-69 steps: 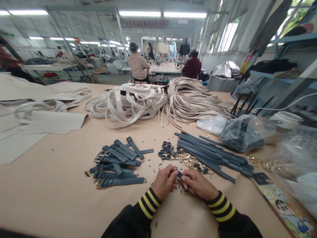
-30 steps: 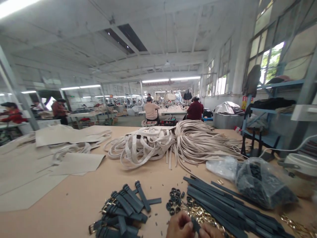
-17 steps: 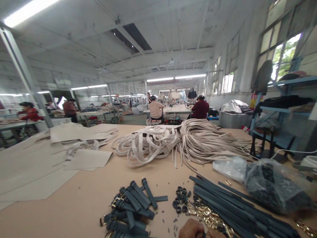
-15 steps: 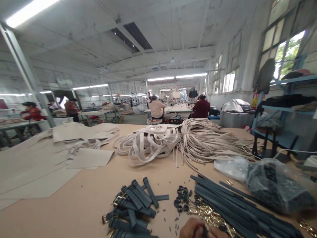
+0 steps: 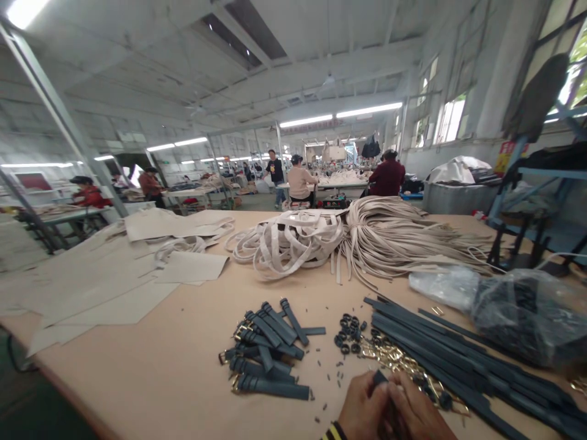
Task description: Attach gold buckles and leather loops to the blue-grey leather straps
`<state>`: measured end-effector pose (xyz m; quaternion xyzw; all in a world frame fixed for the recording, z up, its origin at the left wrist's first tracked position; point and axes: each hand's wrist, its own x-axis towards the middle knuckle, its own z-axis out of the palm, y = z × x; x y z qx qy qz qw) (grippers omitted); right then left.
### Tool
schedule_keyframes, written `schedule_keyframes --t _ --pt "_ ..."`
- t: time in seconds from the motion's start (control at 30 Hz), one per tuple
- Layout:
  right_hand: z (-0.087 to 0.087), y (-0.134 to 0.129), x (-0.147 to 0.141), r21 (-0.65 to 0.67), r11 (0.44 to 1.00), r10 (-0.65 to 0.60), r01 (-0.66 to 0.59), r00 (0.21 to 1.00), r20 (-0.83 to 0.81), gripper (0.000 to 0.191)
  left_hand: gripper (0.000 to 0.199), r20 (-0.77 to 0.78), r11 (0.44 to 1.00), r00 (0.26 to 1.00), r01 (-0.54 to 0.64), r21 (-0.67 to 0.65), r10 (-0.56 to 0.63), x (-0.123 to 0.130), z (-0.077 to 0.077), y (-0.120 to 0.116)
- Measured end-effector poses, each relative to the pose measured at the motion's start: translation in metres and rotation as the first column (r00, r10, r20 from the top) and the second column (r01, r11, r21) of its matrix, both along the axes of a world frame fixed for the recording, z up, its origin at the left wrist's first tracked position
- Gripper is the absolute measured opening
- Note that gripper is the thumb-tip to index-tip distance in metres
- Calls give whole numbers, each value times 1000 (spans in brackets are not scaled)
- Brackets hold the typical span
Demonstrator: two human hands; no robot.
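At the bottom of the view, my left hand (image 5: 358, 403) and my right hand (image 5: 418, 408) are close together, fingers closed on a dark blue-grey strap (image 5: 380, 377). Only its end shows above the fingers; the rest is mostly hidden. Just beyond my hands lie gold buckles (image 5: 395, 355) in a heap, with small dark strap loops (image 5: 349, 333) beside them. Long dark strips (image 5: 440, 351) stretch away to the right. To the left is a pile of short buckled straps (image 5: 270, 342), and small dark bits are scattered between that pile and my hands.
Beige strapping coils (image 5: 293, 244) and a tied bundle of beige strips (image 5: 389, 229) lie farther back. Beige sheets (image 5: 105, 287) cover the table's left side. A clear plastic bag (image 5: 523, 318) of dark pieces stands at right. Several people work in the background.
The view has tilted down and turned slightly left, so both hands show more fully. They stay closed together on the strap. A person in a black top now appears in the background.
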<state>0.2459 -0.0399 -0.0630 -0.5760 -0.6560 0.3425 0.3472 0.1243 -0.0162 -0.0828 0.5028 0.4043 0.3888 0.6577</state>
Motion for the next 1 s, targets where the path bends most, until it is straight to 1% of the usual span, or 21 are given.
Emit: schedule_keyframes --t 0.03,0.07,0.13,0.2,0.23,0.3,0.37,0.43,0.47,0.5,0.53,0.57,0.6,0.63,0.67,0.7,0.73,0.8,0.87,0.93,1.0 --pt "4 -1 1 0 1000 10 -10 1000 -3 33 41 2 1000 1000 -7 -26 7 0 4 -2" --pt "8 -2 2 0 999 53 -53 999 10 30 40 2 999 1000 -31 -24 31 0 8 -3" --pt "14 -2 5 -6 995 100 -100 995 27 26 37 -10 995 995 -95 15 95 -2 13 -4" --pt "17 -2 9 -12 993 114 -114 993 30 23 35 -17 993 993 -112 37 113 -4 15 -2" --pt "19 -2 10 -23 992 123 -123 992 20 22 33 -11 992 993 -121 27 122 -5 14 -1" --pt "22 -3 11 -90 981 169 -173 984 -47 21 32 16 987 987 -158 -11 158 -6 12 1" --pt "24 -4 12 -173 954 216 -245 962 -168 19 31 24 988 988 -151 -34 151 -7 10 3" --pt "23 -3 13 -225 936 205 -270 939 -275 16 30 -31 998 997 -68 1 68 -11 10 5" --pt "22 -2 14 -238 939 175 -250 939 -296 14 29 -89 999 995 -30 42 33 -14 12 7" --pt "20 -1 16 -248 947 129 -206 947 -294 13 28 -162 994 986 -15 106 32 -18 14 9" --pt "17 1 18 -256 955 74 -148 959 -274 13 26 -245 980 967 -23 196 72 -23 17 12" --pt "15 3 21 -258 963 14 -79 970 -244 14 23 -326 951 934 -40 307 145 -27 21 16" --pt "13 5 24 -251 968 -45 -10 976 -213 16 20 -394 904 889 -48 425 232 -31 24 20" --pt "12 7 26 -239 970 -98 51 977 -190 18 18 -447 847 840 -29 531 309 -34 28 25" --pt "11 9 28 -224 970 -136 95 975 -178 19 17 -488 789 794 18 614 362 -35 31 29" --pt "10 10 29 -207 971 -157 120 972 -174 21 17 -526 741 758 86 666 386 -35 33 34" --pt "10 10 30 -194 972 -168 133 970 -177 23 18 -568 705 727 165 690 386 -32 34 38" --pt "12 10 29 -167 977 -165 134 968 -188 26 18 -673 660 647 334 673 358 -23 35 43" --pt "14 9 27 -143 982 -153 126 968 -200 28 17 -778 645 518 467 605 355 -12 35 45" --pt "15 8 26 -126 985 -143 119 968 -205 28 19 -848 650 380 546 529 370 -1 35 46" --pt "14 7 25 -115 988 -127 106 973 -194 28 22 -877 659 293 580 479 380 7 36 47"
